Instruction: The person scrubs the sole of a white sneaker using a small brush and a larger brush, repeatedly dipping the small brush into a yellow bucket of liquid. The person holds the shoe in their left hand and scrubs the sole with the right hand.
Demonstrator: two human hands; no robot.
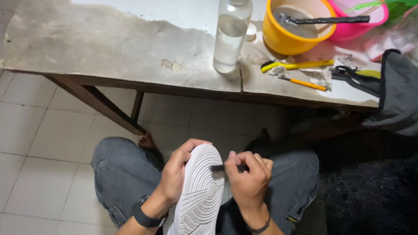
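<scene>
Tiled floor, worn worktop (109,43) behind: left hand (176,174) grips white shoe (201,196) sole-up on lap, right hand (249,176) pinches small dark brush (219,167) at its edge; short firm strokes advised.

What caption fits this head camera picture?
Left hand holds a white shoe sole-up while right hand presses a small dark tool to its edge.
</scene>
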